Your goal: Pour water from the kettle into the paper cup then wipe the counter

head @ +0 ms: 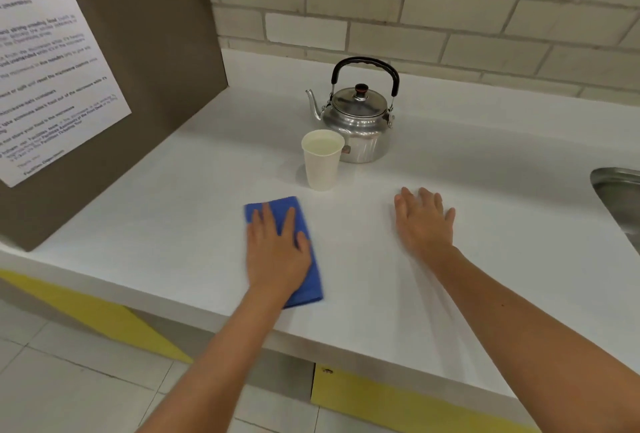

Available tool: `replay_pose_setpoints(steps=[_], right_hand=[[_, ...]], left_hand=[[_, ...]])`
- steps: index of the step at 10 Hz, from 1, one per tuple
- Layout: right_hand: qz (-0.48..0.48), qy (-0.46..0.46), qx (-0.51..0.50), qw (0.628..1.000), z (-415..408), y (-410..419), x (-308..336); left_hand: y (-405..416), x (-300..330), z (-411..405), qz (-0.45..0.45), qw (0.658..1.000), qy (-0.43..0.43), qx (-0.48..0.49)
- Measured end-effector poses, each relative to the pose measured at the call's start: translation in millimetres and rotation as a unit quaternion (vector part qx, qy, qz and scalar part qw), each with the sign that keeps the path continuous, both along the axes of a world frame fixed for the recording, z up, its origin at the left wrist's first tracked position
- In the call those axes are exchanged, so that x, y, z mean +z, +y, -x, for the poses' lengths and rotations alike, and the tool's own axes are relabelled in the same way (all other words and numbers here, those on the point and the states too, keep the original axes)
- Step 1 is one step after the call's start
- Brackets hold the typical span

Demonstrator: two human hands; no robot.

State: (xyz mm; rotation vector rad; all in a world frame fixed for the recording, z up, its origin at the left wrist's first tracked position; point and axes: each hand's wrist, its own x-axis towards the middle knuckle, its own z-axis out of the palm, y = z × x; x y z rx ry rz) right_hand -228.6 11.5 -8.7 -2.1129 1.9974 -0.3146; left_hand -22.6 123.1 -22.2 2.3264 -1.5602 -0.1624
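Pressing flat on a folded blue cloth (306,259): the left hand (275,252), palm down, fingers spread apart over the fabric, nothing clenched. Cloth lies on the white counter (173,211), near its front edge; its far end and right side show past the hand.

Right hand (424,221): palm down, fingers apart, empty, resting on or just above the counter to the right of the cloth; which one cannot be told, as it is slightly blurred.

Paper cup (322,159): upright, beyond the left hand's fingertips and a little to their right, apart from the cloth. Pale liquid shows near its rim.

Kettle (358,121): metal, lid on, black handle raised, spout pointing left. Stands just behind the cup, farther from both hands.

Steel sink (620,197): edge only, well to the right of the right hand.

Brown panel (138,52) carrying a printed notice (45,69): left of the left hand, standing on the counter.

Tiled wall (450,10): behind the kettle.
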Motion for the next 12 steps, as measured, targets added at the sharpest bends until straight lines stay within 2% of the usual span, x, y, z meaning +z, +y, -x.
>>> replay_pose_setpoints(steps=[1, 2, 5, 9, 11, 12], right_hand=[[0.025, -0.002, -0.022, 0.999, -5, -3, 1], [0.038, 0.003, -0.047, 0.998, -12, -8, 0], [0.016, -0.005, -0.090, 0.996, -26, -21, 2], [0.036, 0.000, -0.040, 0.999, -41, -10, 6], [0.007, -0.012, -0.030, 0.999, -36, -11, 10], [0.003, -0.018, -0.033, 0.999, -36, -16, 16]], left_hand=[[-18, 1, -60, -0.012, 1.000, -0.013, 0.016], [-63, 3, -92, -0.035, 0.999, -0.029, -0.015], [-178, 5, -128, -0.042, 0.989, -0.057, -0.130], [-170, -8, -129, -0.004, 0.979, -0.073, -0.188], [-169, 0, -130, -0.007, 0.978, -0.054, -0.202], [-165, 9, -129, 0.022, 0.981, -0.032, -0.187]])
